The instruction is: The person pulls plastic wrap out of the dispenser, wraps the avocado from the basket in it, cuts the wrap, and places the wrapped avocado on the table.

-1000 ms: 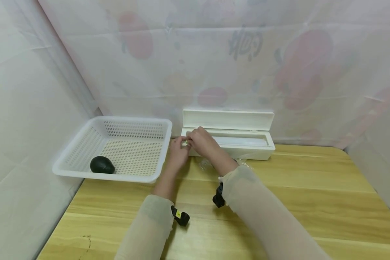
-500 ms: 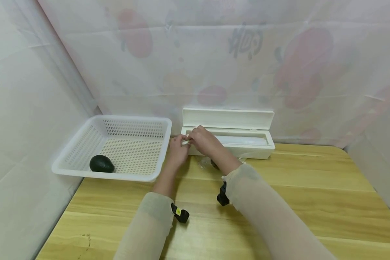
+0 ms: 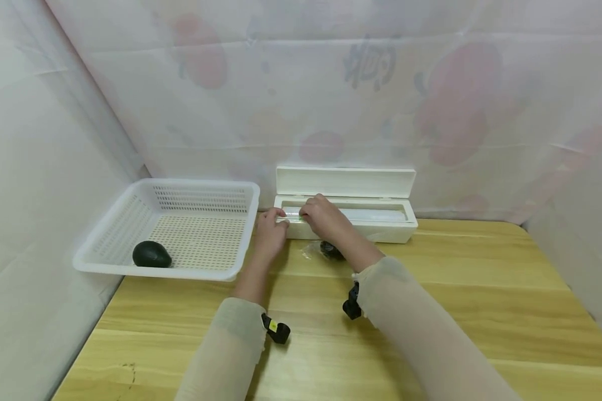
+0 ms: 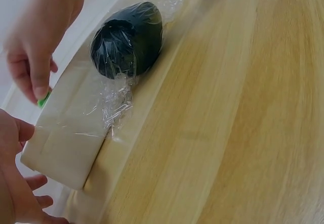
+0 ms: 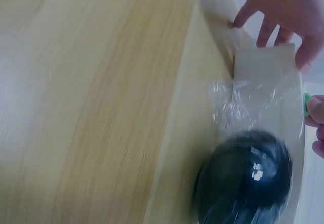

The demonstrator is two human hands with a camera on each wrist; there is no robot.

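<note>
A white cling-film dispenser box [image 3: 361,225] stands open at the back of the wooden table [image 3: 456,289]. My left hand [image 3: 270,227] holds its left end [image 4: 66,153], thumb on top. My right hand [image 3: 323,216] is on the box's front rim and pinches a small green slider [image 4: 43,99]. Just in front of the box lies a dark avocado wrapped in clear film [image 3: 329,249] [image 4: 127,38] [image 5: 244,179], with a loose tail of film [image 4: 115,105] trailing toward the box.
A white perforated basket [image 3: 200,192] sits at the back left and holds a bare dark avocado [image 3: 151,254]. Pale curtain walls close in behind and on both sides. Bare wood stretches to the right and toward me.
My right hand has slid a little to the right along the box's rim, away from the left hand. The wrapped avocado now shows from behind my right wrist.
</note>
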